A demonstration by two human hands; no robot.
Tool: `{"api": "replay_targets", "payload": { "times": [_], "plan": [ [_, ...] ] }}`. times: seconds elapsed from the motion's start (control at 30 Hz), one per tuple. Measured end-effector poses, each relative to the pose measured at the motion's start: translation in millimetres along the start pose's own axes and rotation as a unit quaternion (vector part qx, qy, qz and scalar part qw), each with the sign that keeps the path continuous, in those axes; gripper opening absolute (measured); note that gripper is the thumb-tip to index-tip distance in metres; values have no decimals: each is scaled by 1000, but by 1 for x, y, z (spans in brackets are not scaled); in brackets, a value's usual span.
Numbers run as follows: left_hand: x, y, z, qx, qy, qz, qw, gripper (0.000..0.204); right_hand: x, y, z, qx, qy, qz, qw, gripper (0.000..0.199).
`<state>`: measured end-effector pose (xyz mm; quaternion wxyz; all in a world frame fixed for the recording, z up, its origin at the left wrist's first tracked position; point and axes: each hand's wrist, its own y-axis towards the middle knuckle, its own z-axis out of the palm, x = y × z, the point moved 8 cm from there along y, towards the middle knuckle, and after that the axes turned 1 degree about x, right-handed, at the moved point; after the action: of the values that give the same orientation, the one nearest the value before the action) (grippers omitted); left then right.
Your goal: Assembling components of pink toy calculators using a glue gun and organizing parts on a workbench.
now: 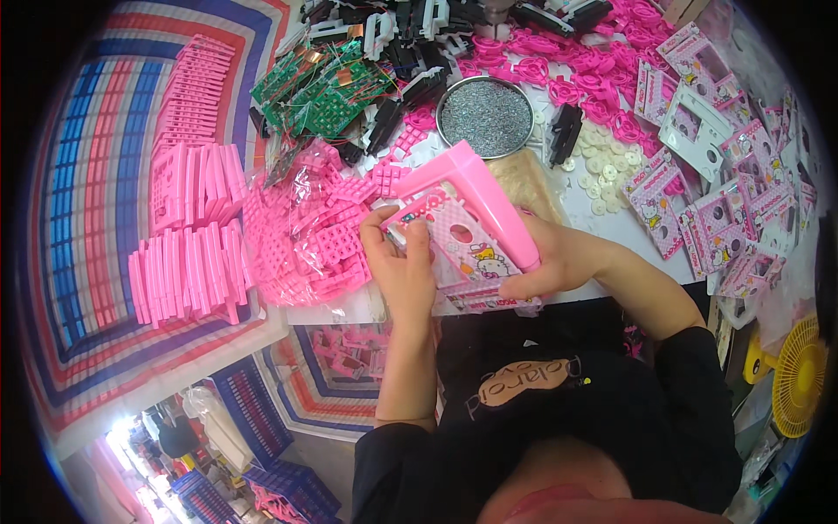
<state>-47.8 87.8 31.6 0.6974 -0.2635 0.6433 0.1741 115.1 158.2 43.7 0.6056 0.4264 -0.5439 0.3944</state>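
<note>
Over the near edge of the worktable I hold a pink plastic toy housing (502, 205) between both hands. A printed panel with a cartoon figure and round holes covers its face, and a long pink bar runs down its right side. My left hand (401, 262) grips the left edge, thumb on the panel. My right hand (559, 258) is wrapped round the lower right corner, the thumb lying on the front. Just beyond the housing stands a round metal dish (485, 153) of small screws. Left of my left hand lies a pile of pink button pads (305, 231), partly under clear plastic.
Stacked pink plastic parts (188, 271) stand on a striped sheet (105, 375) at left. Green circuit boards (327, 92) with wires and black-and-white parts (419, 74) lie far off. Pink ring-shaped parts (602, 87), white discs (604, 166) and printed panels (716, 218) cover the right. A yellow fan (799, 375) is at lower right.
</note>
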Motion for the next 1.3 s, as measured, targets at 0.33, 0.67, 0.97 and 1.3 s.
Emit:
{"api": "replay_targets", "payload": {
  "times": [0.33, 0.67, 0.97, 1.3],
  "plan": [
    [-6, 8, 2, 15, 23, 87, 996, 42, 6, -8, -6, -16, 117, 136, 984, 77],
    [-39, 12, 0, -33, 242, 170, 955, 50, -10, -5, -7, 1, 267, 50, 962, 64],
    [-7, 27, -25, -21, 22, 73, 997, 21, -18, -21, -15, -47, 194, 158, 967, 69],
    [-28, 34, -20, -106, -87, 24, 990, 30, -22, -22, -8, -101, 260, 146, 949, 44]
  ]
}}
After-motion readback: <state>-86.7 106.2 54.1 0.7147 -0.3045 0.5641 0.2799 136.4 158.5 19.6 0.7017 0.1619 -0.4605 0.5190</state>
